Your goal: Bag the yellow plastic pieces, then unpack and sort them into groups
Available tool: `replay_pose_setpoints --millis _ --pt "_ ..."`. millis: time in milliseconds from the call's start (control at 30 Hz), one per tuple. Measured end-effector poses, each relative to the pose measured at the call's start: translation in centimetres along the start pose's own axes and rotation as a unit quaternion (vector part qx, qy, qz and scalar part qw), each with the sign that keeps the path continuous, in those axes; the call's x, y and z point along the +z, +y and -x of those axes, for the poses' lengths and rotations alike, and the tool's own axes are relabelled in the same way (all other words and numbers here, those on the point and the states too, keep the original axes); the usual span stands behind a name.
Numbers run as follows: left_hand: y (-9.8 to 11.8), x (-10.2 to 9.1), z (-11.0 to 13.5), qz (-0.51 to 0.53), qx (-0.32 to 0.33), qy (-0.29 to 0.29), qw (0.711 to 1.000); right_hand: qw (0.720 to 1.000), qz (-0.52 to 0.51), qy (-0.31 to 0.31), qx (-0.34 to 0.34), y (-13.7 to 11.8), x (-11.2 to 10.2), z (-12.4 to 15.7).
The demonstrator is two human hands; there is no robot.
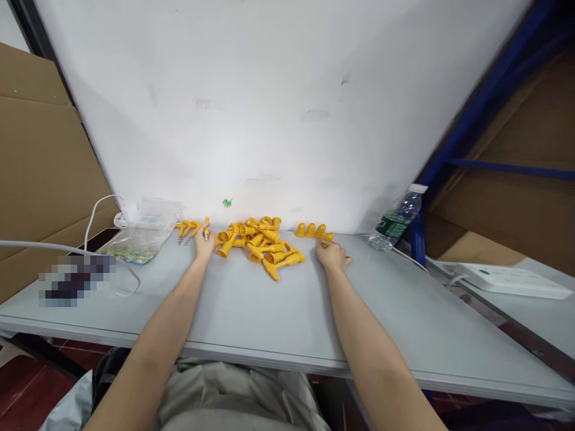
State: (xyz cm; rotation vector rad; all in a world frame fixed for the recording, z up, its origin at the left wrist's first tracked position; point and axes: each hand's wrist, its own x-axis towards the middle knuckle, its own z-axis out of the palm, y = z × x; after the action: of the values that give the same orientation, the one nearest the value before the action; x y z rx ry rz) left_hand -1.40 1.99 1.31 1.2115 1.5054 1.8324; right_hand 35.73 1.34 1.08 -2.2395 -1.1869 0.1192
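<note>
Upright in my left hand is a small yellow plastic handle with a metal part; the fingers are closed around it. Left of that hand, several yellow hooked handles with metal screw ends lie in a row near the wall. My right hand has its fingertips on a yellow cap, the nearest one to it, and the thumb points off to the side. Beyond it stands a row of yellow cup-shaped caps. Between my hands lies a pile of yellow plastic pieces, some hollow and some hooked.
A clear plastic bag, a dark phone and white cables lie on the left. A plastic bottle leans at the right against a blue frame. The white wall closes off the table's back, and a white power strip sits far right.
</note>
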Motion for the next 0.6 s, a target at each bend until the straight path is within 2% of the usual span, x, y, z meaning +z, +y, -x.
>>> replay_pose_setpoints --millis 100,367,467,600 --pt "0.9 0.3 0.6 0.020 -0.050 -0.011 0.998 1.000 0.005 0.000 0.004 0.2 0.1 -0.3" --pt "2.7 0.2 1.2 0.068 -0.124 -0.049 0.989 1.000 0.007 0.001 0.004 0.4 0.4 -0.6" --pt "2.8 0.1 1.0 0.055 -0.153 -0.043 0.986 1.000 0.002 0.006 0.007 0.5 0.5 -0.7" --pt "2.5 0.0 0.9 0.039 -0.164 0.000 0.986 1.000 0.010 -0.001 0.002 0.6 0.5 -1.5"
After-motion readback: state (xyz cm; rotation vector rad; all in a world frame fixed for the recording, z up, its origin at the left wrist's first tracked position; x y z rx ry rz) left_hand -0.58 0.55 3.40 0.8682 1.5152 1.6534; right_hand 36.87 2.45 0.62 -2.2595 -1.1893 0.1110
